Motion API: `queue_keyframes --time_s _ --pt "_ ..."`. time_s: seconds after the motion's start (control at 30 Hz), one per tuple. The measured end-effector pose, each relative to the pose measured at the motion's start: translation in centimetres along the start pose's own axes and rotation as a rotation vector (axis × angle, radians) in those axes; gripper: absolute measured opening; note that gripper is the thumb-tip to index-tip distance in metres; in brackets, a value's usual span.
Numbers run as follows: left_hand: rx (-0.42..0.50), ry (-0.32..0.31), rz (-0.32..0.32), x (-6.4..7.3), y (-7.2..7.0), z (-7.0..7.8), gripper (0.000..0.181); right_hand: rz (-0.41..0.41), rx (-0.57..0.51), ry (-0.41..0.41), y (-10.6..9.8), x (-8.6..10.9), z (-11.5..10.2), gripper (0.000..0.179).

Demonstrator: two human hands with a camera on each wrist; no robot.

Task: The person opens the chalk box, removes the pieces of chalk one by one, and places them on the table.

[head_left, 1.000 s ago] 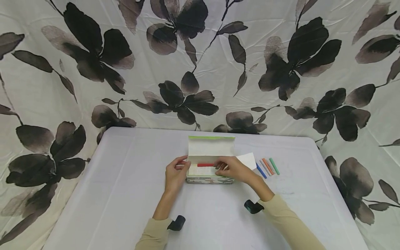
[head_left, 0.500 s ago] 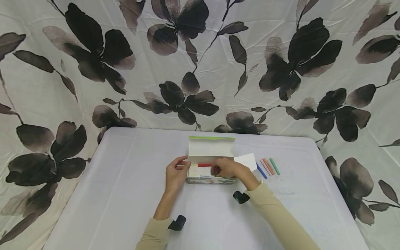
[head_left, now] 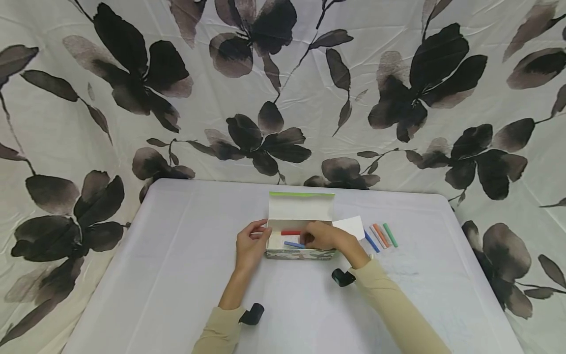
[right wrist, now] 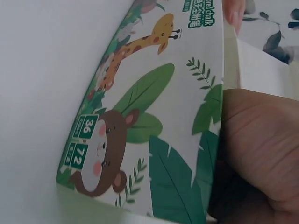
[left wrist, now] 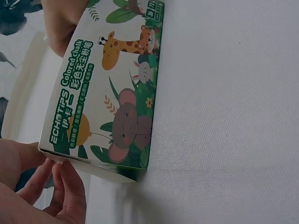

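Note:
An open chalk box printed with animals stands in front of me, its lid raised at the back. My left hand grips the box's left end between thumb and fingers; the left wrist view shows the fingertips at that corner. My right hand reaches into the right part of the box with curled fingers. From its fingertips a blue chalk stick sticks out to the left. Behind it, a red chalk stick lies inside. In the right wrist view the box front hides the fingertips.
Right of the box, a white side flap is folded outward. Beyond it lie several chalk sticks on the white table, among them a blue one, an orange one and a green one. A floral cloth hangs behind.
My right hand has moved left and deeper into the box. The blue chalk stick has come into sight at its fingertips. My left hand stays at the box's left end.

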State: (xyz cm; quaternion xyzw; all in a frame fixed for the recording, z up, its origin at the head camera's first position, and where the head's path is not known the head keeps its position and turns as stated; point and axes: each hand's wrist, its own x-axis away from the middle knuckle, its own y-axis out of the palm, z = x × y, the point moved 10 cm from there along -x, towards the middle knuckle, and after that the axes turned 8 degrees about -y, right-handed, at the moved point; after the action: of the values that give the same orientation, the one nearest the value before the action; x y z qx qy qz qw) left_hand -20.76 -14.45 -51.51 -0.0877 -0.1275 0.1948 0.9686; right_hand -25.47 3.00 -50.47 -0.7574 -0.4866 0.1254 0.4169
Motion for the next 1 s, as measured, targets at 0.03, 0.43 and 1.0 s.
queue_keyframes --time_s 0.03,0.43,1.0 --pt "-0.001 0.0 -0.002 0.0 0.0 0.0 0.026 0.021 -0.012 -0.013 -0.2 0.2 0.0 0.004" --pt "0.007 -0.002 -0.004 0.0 0.1 0.0 0.025 0.246 -0.14 -0.166 -3.0 3.8 -0.8 0.017" --pt "-0.018 -0.022 0.01 -0.1 0.1 -0.3 0.027 0.454 -0.24 -0.009 -5.9 9.7 1.2 0.022"
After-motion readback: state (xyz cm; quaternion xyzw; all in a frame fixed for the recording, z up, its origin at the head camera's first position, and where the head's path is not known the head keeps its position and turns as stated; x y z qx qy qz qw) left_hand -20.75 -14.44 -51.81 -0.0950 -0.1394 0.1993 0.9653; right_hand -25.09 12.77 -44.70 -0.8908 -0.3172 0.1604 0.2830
